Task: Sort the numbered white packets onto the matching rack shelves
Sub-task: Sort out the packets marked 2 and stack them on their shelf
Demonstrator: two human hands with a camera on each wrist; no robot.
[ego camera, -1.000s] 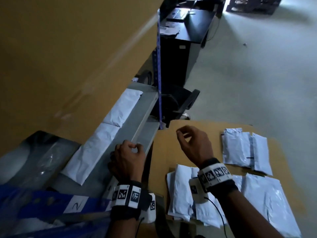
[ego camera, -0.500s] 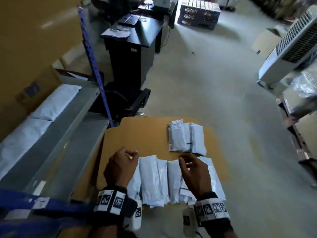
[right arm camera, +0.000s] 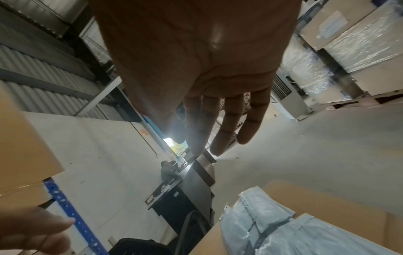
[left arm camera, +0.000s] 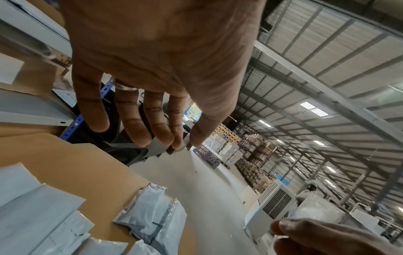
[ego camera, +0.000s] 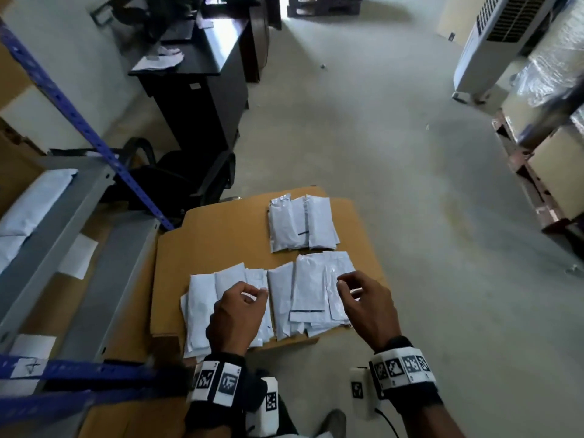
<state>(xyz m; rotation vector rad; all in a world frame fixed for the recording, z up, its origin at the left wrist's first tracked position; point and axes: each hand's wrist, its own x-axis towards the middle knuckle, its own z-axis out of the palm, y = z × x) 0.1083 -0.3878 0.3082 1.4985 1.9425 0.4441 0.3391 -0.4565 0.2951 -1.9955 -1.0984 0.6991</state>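
The fingers [left arm camera: 139, 124] of the left hand [ego camera: 237, 314] are seen loosely curved and slightly apart in the left wrist view, with nothing held between them. From the head view the hand is held over the left end of a near row of packets [ego camera: 284, 298]; whether it touches them cannot be told. The fingers [right arm camera: 226, 131] of the right hand [ego camera: 368, 306] are likewise relaxed and a little spread, with nothing pinched. That hand is placed over the right end of the same row, its fingertips just beside the rightmost packets.

The near row is made of overlapping white packets laid side by side on a cardboard sheet [ego camera: 218, 245]. A dark line is seen along the near edge of one packet. Further off on the same cardboard, a smaller stack [ego camera: 300, 226] of white packets is laid apart from the row.

To the left, a rack [ego camera: 72, 200] with grey shelves and blue posts is seen. White packets [ego camera: 34, 200] are laid on one shelf at the far left, and white labels are fixed to the near blue beam. A black cabinet [ego camera: 202, 99] is stood on the floor [ego camera: 395, 153] beyond the cardboard. A white cooler [ego camera: 493, 42] is seen at the far right.
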